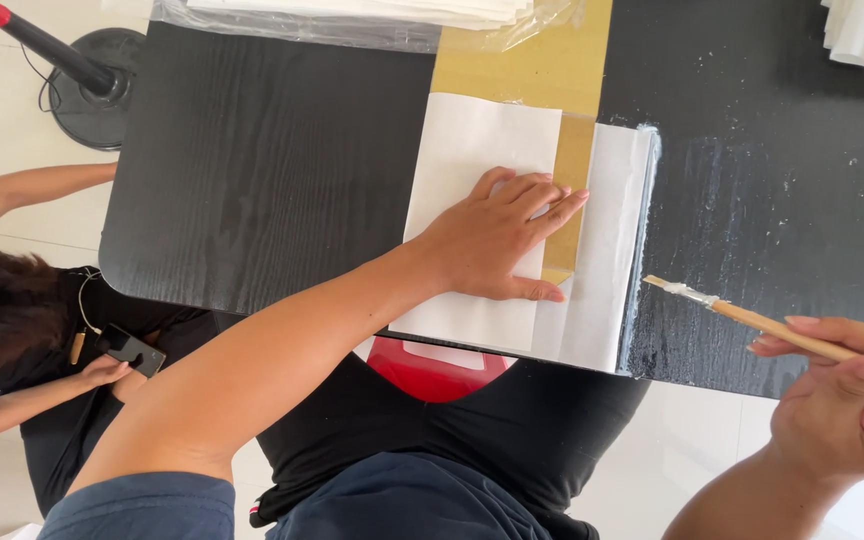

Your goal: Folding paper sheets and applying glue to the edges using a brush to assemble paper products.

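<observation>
White paper (472,160) flat under left hand (492,240), brush (752,318) in right hand (842,400).

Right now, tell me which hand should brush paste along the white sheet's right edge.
Probably the right hand: it holds the wooden brush, tip just beside the white sheet. The left hand lies flat on the paper, pinning it.

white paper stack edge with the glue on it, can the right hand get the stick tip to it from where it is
Probably yes: the right hand holds the stick with its tip just beside the paper stack edge, nothing between them; the left hand presses further in.
</observation>
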